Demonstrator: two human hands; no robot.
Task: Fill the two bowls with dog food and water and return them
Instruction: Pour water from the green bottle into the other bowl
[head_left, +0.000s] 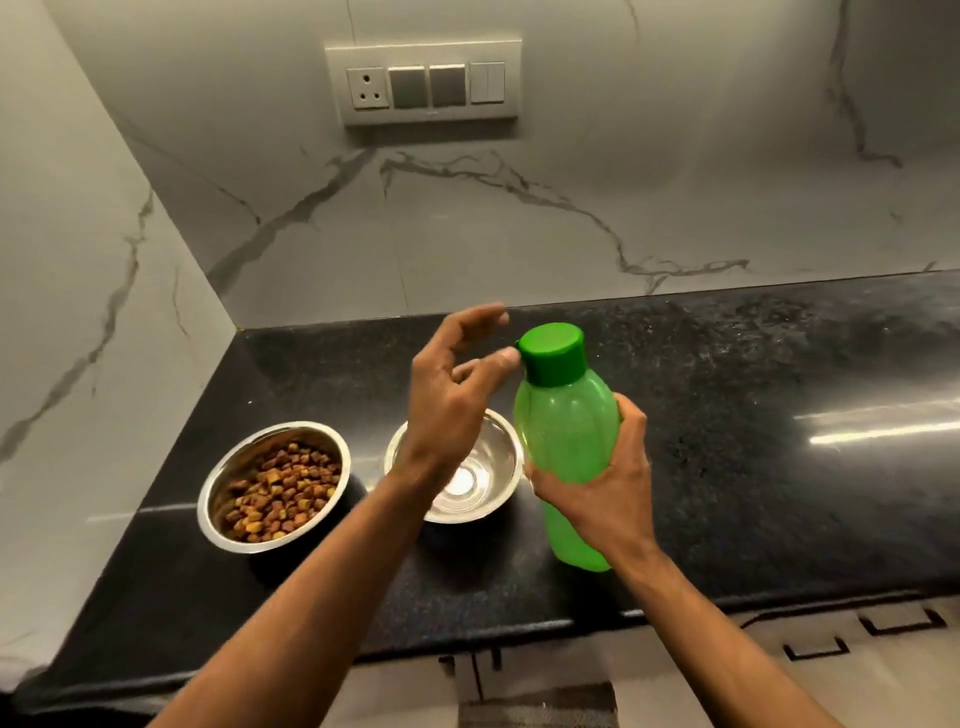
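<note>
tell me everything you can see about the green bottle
The green bottle is translucent plastic with soft vertical ribs and an opaque darker green cap, still closed. It is held roughly upright, leaning slightly, above the black counter, just right of the empty steel bowl. The right hand grips its lower body; the left hand touches the cap's edge.

We cannot see the near left part of the empty steel bowl (475, 480), which lies behind our left hand (447, 400) and wrist. Our right hand (605, 493) covers the lower middle of the green bottle (566, 431), and through its tinted wall we cannot tell how much it contains. The bench (727, 415) runs off the right edge. Both forearms are cut by the bottom edge.
</note>
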